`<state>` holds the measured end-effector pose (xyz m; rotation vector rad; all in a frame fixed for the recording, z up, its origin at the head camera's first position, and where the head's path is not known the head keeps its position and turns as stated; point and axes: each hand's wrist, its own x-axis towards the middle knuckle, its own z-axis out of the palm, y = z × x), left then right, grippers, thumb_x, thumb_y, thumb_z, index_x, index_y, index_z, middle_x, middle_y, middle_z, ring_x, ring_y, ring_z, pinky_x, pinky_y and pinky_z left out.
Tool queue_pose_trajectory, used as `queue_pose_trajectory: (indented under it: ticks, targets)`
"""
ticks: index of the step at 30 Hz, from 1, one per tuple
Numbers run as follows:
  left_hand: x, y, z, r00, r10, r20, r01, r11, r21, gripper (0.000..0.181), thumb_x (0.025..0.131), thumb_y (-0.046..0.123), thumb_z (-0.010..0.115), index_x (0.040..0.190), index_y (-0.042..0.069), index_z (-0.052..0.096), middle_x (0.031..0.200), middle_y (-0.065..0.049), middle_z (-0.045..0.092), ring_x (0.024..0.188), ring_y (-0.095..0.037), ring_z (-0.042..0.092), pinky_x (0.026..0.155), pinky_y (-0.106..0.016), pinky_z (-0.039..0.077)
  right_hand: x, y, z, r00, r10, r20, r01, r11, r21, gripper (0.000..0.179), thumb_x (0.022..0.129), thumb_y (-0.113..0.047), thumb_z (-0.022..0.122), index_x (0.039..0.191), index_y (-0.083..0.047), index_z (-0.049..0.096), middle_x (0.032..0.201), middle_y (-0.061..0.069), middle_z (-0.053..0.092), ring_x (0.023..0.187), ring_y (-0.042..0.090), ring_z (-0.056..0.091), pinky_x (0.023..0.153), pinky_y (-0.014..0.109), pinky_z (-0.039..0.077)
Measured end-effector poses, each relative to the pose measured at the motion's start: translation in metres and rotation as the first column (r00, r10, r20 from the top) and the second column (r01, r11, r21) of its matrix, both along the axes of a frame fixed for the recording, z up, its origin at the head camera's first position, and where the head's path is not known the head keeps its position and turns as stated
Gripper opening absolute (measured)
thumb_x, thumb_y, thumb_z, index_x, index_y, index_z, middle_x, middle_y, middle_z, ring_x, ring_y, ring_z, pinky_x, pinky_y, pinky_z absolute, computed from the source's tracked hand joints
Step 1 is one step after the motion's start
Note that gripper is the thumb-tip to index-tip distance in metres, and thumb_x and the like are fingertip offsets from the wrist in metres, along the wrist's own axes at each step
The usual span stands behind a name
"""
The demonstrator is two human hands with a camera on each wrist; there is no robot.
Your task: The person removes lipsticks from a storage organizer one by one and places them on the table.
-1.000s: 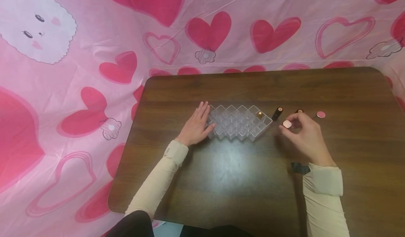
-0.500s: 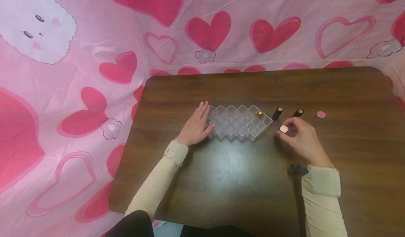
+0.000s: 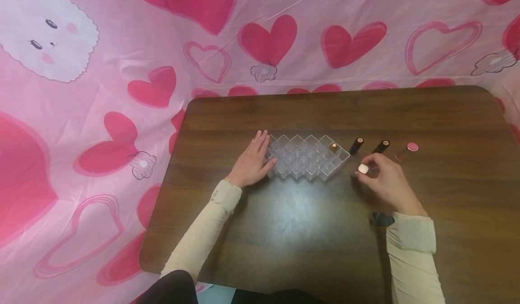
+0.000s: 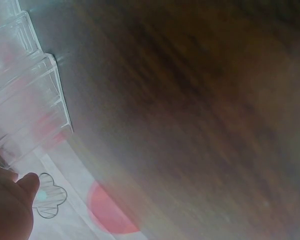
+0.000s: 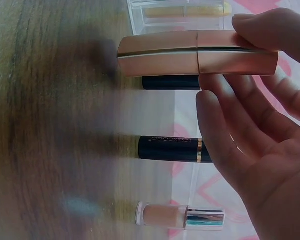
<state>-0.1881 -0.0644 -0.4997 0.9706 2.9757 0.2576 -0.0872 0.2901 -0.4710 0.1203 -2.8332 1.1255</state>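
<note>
My right hand [image 3: 387,182] pinches a rose-gold lipstick [image 5: 160,55] by its upper part, thumb on one side and fingers on the other. It is held upright, and only its pale top shows in the head view. A clear lipstick organizer [image 3: 298,162] with diamond-shaped compartments lies to its left. One gold-topped tube [image 3: 333,146] stands in a compartment at the organizer's right end. My left hand [image 3: 249,162] rests against the left end with straight fingers; in the left wrist view, fingers [image 4: 27,187] show beside the clear plastic.
Two black tubes [image 3: 357,145] stand on the brown table [image 3: 284,241], right of the organizer. Further right is a small clear bottle [image 5: 162,216] with pinkish contents and a shiny cap. A pink heart-patterned cloth [image 3: 162,33] hangs behind the table.
My right hand has moved slightly left and nearer to me with the lipstick, uncovering the second black tube and more of the small bottle. The left hand has stayed still.
</note>
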Motion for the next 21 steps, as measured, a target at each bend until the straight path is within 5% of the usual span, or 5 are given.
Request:
queue_pose_trajectory:
  ticks: [16, 21]
  targets:
    - [-0.0006, -0.0004, -0.0018, 1.000, -0.003, -0.005, 0.003, 1.000, 0.008, 0.077, 0.089, 0.058, 0.023, 0.144, 0.006, 0.011, 0.152, -0.005, 0.001, 0.140, -0.018, -0.004, 0.113, -0.031, 0.007, -0.0008, 0.0001, -0.0036, 0.999, 0.023, 0.024, -0.024, 0.999, 0.028, 0.028, 0.074, -0.014, 0.071, 0.095, -0.005, 0.055, 0.087, 0.011, 0.061, 0.081, 0.026, 0.057, 0.069, 0.037, 0.042]
    - [-0.0013, -0.0001, -0.0027, 1.000, 0.000, -0.005, 0.000, 1.000, 0.012, 0.077, 0.089, 0.058, 0.023, 0.144, 0.005, 0.014, 0.152, -0.006, 0.003, 0.140, -0.017, -0.005, 0.113, -0.031, 0.007, -0.0025, 0.0004, -0.0060, 0.999, 0.030, -0.034, -0.029, 0.999, 0.039, 0.027, 0.071, -0.012, 0.072, 0.092, -0.005, 0.056, 0.085, 0.009, 0.061, 0.077, 0.025, 0.059, 0.067, 0.030, 0.043]
